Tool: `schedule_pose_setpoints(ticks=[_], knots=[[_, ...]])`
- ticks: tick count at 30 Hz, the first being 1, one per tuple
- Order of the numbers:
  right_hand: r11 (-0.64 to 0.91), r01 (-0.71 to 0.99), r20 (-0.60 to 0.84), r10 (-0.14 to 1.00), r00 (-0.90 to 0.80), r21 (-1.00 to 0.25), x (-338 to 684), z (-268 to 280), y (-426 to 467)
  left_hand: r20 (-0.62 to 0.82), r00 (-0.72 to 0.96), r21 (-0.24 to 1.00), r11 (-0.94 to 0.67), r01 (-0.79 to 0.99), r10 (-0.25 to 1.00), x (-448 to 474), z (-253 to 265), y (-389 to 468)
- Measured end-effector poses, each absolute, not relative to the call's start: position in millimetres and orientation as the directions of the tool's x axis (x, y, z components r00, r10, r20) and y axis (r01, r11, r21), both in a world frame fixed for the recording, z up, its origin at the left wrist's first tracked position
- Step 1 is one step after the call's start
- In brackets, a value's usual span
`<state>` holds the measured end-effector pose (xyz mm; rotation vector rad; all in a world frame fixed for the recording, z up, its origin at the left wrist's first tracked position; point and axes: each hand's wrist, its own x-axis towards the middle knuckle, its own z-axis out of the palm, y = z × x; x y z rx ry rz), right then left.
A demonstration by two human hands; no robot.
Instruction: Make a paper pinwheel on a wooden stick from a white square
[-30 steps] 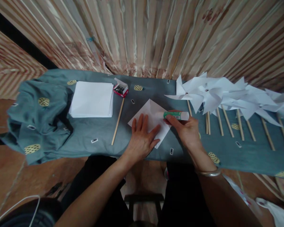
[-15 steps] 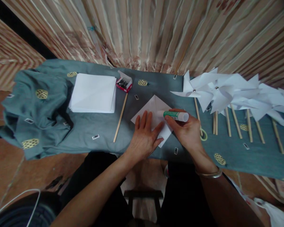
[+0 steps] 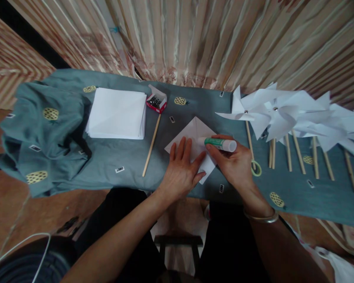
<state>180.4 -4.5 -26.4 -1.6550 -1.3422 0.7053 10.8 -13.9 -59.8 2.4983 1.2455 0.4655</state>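
Pinching a green-and-white glue stick point(image 3: 220, 143) in the right hand point(image 3: 235, 160), thumb against fingers, with its tip at a creased paper sheet point(image 3: 191, 130) in mid-frame. Pressing down on that sheet with the left hand point(image 3: 180, 171), fingers slightly spread. Placed a little higher and farther right in the frame than a second ago. Now showing beside the right hand: a pale green ring point(image 3: 260, 169), mostly hidden before. Farther out, with a paper stack point(image 3: 116, 114) at upper left, white pinwheels point(image 3: 305, 114) at upper right.

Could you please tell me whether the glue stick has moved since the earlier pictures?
Yes; the glue stick has shifted left, judged against the small label print on the cloth.
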Motion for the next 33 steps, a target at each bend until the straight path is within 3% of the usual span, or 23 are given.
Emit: schedule_pose_setpoints(ticks=[5, 8, 11, 14, 17, 20, 26, 33], knots=[[-0.085, 0.16, -0.025, 0.938, 0.345, -0.983, 179, -25, 1, 0.167, 0.552, 0.476, -0.557, 0.681, 0.817, 8, -58, -12], [-0.131, -0.102, -0.158, 0.928, 0.338, -0.986, 180, -22, 4, 0.265, 0.466, 0.602, -0.522, 0.604, 0.844, 2, -53, -6], [-0.195, -0.259, -0.263, 0.929, 0.26, -0.946, 181, -18, 3, 0.311, 0.343, 0.76, -0.449, 0.47, 0.886, -2, -47, 0], [-0.251, -0.305, -0.316, 0.93, 0.187, -0.919, 178, -15, 1, 0.222, 0.28, 0.915, -0.299, 0.271, 0.934, 1, -41, 3], [-0.273, -0.325, -0.329, 0.935, 0.133, -0.906, 173, -14, -3, 0.076, 0.245, 0.993, -0.097, 0.073, 0.967, 7, -38, 2], [-0.27, -0.313, -0.317, 0.942, 0.109, -0.911, 173, -15, -4, -0.032, 0.206, 0.999, 0.032, 0.0, 0.978, 11, -37, 1], [-0.251, -0.323, -0.322, 0.928, 0.189, -0.913, 187, -16, -3, -0.125, 0.157, 0.991, 0.132, -0.033, 0.98, 3, -36, 2], [-0.248, -0.344, -0.336, 0.914, 0.226, -0.906, 195, -15, -3, -0.222, 0.131, 0.927, 0.251, -0.28, 0.966, -11, -36, 7]])
